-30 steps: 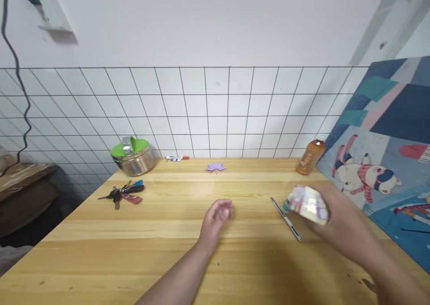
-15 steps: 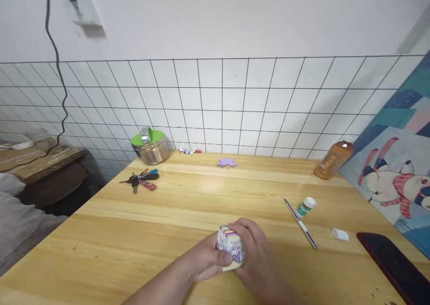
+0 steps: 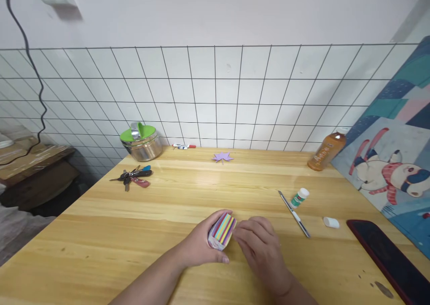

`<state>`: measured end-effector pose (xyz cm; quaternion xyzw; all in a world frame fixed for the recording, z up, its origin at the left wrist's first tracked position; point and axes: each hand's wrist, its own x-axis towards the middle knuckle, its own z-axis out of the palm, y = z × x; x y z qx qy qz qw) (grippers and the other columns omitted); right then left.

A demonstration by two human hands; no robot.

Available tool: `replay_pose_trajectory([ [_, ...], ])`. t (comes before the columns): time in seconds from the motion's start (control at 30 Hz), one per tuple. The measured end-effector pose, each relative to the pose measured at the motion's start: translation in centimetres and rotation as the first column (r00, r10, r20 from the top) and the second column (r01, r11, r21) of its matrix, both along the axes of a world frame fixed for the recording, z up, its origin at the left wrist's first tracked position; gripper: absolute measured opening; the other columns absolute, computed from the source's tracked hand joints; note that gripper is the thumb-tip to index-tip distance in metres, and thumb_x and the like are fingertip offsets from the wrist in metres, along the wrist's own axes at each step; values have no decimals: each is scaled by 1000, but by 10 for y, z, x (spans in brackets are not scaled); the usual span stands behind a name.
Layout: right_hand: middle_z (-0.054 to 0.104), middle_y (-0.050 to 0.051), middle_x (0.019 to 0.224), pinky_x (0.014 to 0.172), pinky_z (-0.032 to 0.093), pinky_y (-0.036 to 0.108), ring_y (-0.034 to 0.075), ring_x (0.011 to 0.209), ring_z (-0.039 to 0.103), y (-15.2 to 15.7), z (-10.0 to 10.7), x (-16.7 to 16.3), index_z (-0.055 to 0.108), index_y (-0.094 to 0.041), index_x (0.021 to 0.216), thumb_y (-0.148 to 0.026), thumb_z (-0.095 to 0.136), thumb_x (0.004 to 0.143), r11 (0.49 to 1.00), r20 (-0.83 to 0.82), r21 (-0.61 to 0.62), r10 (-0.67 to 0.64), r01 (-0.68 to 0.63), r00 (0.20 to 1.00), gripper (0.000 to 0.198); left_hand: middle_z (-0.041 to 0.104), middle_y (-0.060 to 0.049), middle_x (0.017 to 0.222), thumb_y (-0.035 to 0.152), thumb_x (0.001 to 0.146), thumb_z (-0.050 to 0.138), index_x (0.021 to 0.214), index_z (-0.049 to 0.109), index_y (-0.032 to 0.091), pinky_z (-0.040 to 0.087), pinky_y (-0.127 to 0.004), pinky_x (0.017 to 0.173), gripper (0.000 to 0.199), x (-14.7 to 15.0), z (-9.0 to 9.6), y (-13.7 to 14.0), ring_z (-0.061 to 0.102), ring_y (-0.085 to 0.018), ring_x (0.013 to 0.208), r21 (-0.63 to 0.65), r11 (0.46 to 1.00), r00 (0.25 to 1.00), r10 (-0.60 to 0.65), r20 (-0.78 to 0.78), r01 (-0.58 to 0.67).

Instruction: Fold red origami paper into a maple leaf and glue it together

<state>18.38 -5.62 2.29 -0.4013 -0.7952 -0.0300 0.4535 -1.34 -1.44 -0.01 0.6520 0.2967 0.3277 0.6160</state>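
Observation:
My left hand (image 3: pixel 201 243) is wrapped around a small stack of coloured paper (image 3: pixel 223 229) in a pale printed wrapper, its striped edges in purple, yellow, blue and red facing up. The left thumb lies along the near side. Just to the right, my right hand (image 3: pixel 260 244) has its fingers curled and pressed together, with the fingertips at the stack's right edge. What those fingers pinch, if anything, is hidden. Both hands are low over the wooden table (image 3: pixel 161 260).
A craft knife (image 3: pixel 294 214), glue stick (image 3: pixel 299 198), white cap (image 3: pixel 331 222) and dark phone (image 3: pixel 386 255) lie to the right. Farther back are a bottle (image 3: pixel 327 150), purple paper leaf (image 3: pixel 222 157), markers (image 3: pixel 183 146), keys (image 3: pixel 132 176) and a green-lidded pot (image 3: pixel 143 143).
The stack has turned, so its striped edges now face up instead of the printed side. My right hand has shifted rightward off its top to its right edge. The view has moved slightly.

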Motion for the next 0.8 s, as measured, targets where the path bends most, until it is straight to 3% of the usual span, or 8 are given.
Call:
replay_pose_trajectory([
  [0.23,69,2,90,75,45,34,17,80,58,-1,1,-2,64,-24,96,-10,59,82,999,-3,39,-20,20,1000,21,49,-15,134,27,50,86,134,40,23,31,-44,104,96,1,-6,-1,46,-32,123,-42,998,995,-35,94,40],
  [0.37,70,0,89,84,42,37,16,80,60,-1,0,-3,65,-27,90,-9,58,81,994,9,96,-62,61,998,21,48,-16,134,34,50,86,134,40,23,28,-45,106,97,3,-7,-2,43,-33,125,-64,997,989,-30,147,40],
  [0.63,71,-3,82,86,39,35,12,73,61,-3,4,-4,62,-25,79,-8,56,81,991,-8,115,-69,69,998,19,49,-17,134,31,48,87,136,39,23,28,-45,106,100,3,-6,-5,44,-33,124,-82,996,993,-33,115,43],
  [0.8,70,-2,80,84,41,34,12,72,60,-2,4,-2,62,-26,79,-9,53,84,999,19,48,9,-10,1000,19,48,-16,134,31,47,88,136,39,22,29,-45,106,102,1,-2,-5,44,-33,124,-56,998,999,-25,42,27],
])
